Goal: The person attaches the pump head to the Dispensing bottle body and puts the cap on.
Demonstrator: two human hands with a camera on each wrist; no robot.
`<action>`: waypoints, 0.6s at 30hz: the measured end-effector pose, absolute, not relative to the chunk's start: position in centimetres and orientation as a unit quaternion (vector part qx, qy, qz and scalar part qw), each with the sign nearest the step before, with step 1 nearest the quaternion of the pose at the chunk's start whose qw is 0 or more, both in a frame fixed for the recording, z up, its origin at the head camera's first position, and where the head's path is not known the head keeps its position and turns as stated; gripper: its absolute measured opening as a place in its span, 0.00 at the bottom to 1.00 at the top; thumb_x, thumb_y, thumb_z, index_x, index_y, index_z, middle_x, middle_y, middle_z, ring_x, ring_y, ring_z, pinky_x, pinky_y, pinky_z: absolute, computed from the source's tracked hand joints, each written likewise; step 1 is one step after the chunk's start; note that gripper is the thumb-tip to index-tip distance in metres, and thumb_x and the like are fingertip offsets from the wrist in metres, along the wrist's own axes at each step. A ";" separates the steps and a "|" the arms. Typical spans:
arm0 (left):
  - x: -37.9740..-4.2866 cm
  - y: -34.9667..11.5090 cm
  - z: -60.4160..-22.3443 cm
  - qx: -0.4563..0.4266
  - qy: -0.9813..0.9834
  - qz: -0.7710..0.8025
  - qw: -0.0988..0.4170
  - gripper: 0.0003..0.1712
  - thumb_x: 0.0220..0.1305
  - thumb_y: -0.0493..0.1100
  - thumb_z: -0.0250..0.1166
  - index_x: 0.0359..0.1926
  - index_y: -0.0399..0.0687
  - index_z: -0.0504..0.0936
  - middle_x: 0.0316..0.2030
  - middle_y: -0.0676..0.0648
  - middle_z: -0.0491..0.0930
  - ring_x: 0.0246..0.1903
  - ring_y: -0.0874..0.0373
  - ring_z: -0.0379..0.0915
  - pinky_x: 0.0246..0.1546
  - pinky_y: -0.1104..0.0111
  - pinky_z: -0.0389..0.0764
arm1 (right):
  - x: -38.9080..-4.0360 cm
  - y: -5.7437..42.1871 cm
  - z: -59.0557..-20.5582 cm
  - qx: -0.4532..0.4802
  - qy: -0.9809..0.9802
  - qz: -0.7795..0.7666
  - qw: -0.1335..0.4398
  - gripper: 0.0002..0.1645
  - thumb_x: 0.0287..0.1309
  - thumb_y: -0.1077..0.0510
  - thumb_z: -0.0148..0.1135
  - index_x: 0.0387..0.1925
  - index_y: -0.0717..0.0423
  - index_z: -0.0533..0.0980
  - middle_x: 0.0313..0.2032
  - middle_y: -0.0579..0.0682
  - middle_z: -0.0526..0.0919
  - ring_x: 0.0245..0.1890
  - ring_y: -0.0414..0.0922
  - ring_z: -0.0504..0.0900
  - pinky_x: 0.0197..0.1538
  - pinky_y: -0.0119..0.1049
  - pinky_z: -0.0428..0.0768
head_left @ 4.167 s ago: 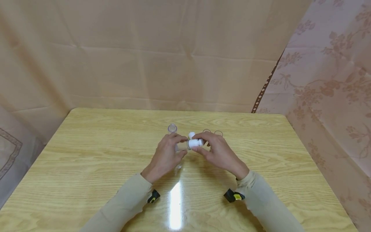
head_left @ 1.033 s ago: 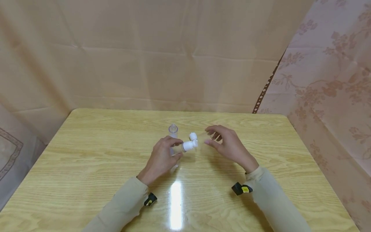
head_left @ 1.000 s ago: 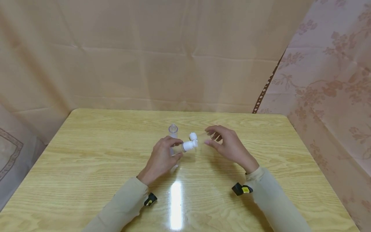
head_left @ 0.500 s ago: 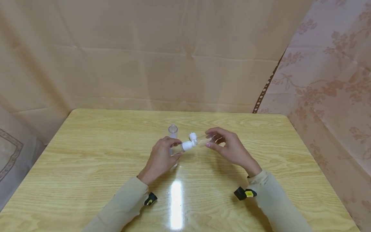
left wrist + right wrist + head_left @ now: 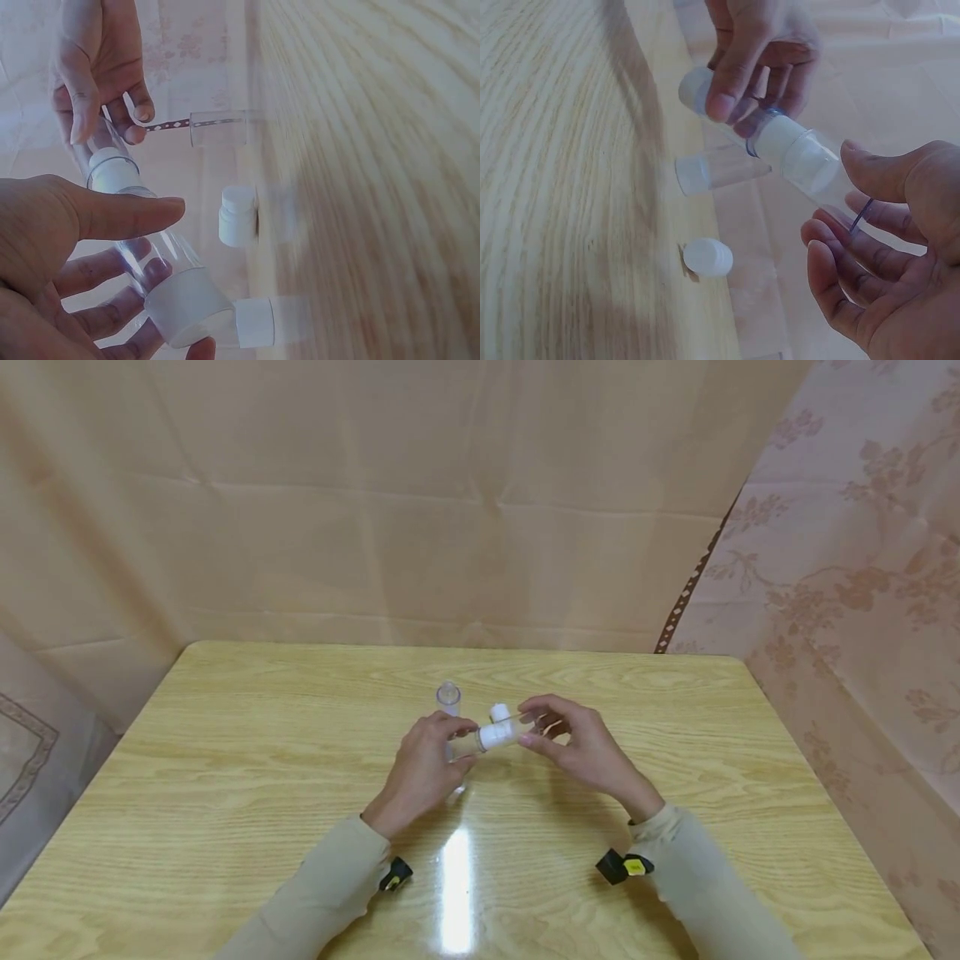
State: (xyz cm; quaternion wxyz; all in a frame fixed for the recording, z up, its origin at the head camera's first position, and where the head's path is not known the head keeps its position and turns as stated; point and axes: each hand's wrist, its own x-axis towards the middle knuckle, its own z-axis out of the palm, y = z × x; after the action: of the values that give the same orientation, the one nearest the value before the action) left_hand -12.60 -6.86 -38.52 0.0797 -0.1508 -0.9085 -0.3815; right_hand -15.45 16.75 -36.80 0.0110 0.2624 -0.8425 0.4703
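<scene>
My left hand [image 5: 430, 760] grips a clear cylindrical pump bottle [image 5: 467, 743], fingers and thumb round its body. The bottle lies nearly level above the table, its white base [image 5: 187, 307] at one end and its white collar [image 5: 778, 136] pointing to the right hand. My right hand [image 5: 588, 743] holds a clear cap [image 5: 832, 204] between thumb and fingers. The cap's mouth surrounds the bottle's white pump head, in line with the bottle. Behind them, a small white pump head [image 5: 499, 712] stands on the table.
A second clear bottle [image 5: 448, 695] with a white base [image 5: 255, 322] stands upright by the left hand. Another clear cap [image 5: 217, 129] stands farther right, hidden by the right hand in the head view. The wood-grain table [image 5: 262, 777] meets a beige curtain [image 5: 420, 527] behind.
Earlier the right hand was at the white pump top, then held the clear cap off to the right. Now the cap has come left, over the pump head. The left hand keeps its hold.
</scene>
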 end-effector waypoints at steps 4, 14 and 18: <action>-12.5 -6.7 -38.4 -0.153 -0.908 -0.381 0.084 0.21 0.51 0.32 0.78 0.48 0.41 0.87 0.43 0.41 0.83 0.44 0.45 0.78 0.45 0.51 0.77 | -15.4 16.4 -37.0 0.268 -0.840 0.471 0.010 0.20 0.59 0.65 0.72 0.53 0.64 0.79 0.43 0.56 0.86 0.38 0.46 0.84 0.44 0.41 0.84; -12.3 -6.3 -38.0 -0.157 -0.906 -0.384 0.079 0.22 0.52 0.33 0.78 0.50 0.41 0.87 0.44 0.43 0.83 0.45 0.46 0.77 0.47 0.52 0.77 | -15.2 15.8 -37.3 0.264 -0.839 0.476 0.008 0.20 0.57 0.65 0.74 0.52 0.61 0.80 0.43 0.52 0.86 0.38 0.46 0.83 0.42 0.38 0.84; -12.3 -6.1 -38.0 -0.160 -0.906 -0.383 0.080 0.22 0.52 0.33 0.79 0.50 0.40 0.86 0.45 0.42 0.83 0.44 0.45 0.77 0.46 0.52 0.78 | -15.1 15.5 -37.4 0.260 -0.843 0.471 0.011 0.20 0.57 0.64 0.74 0.51 0.59 0.80 0.43 0.52 0.85 0.38 0.45 0.83 0.41 0.37 0.84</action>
State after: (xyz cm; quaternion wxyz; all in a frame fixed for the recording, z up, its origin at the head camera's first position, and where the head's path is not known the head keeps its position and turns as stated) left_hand -12.30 -6.06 -37.96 0.0797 -0.1596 -0.9063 -0.3831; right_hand -15.08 15.52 -37.35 0.0111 0.2603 -0.8428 0.4710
